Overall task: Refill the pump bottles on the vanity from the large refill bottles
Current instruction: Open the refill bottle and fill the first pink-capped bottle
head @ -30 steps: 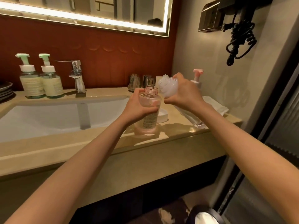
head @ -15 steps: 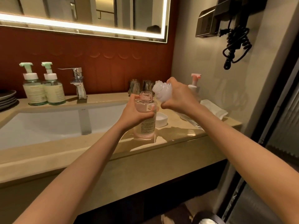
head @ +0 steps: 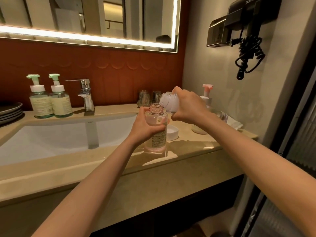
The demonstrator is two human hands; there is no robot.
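Note:
A clear pink-tinted pump bottle (head: 156, 134) stands on the vanity counter with its pump off and its threaded neck open. My left hand (head: 145, 125) grips it around the body. My right hand (head: 189, 106) holds a translucent refill bottle (head: 169, 101) tilted down to the left, its whitish mouth end just above and right of the open neck. The rest of that bottle is mostly hidden behind my right hand and forearm. A pink-topped pump (head: 207, 88) stands behind my right hand. A white cap (head: 172, 133) lies on the counter beside the open bottle.
Two green-topped pump bottles (head: 50, 101) stand left of the chrome faucet (head: 86, 94), behind the white sink basin (head: 51, 141). Stacked dark plates (head: 10, 112) sit far left. Glasses (head: 144, 100) and a folded towel (head: 235, 124) are at the back right. A hair dryer (head: 248, 48) hangs on the wall.
The refill bottle's mouth has come lower and closer to the open neck. Both hands keep their holds, and the view has shifted slightly.

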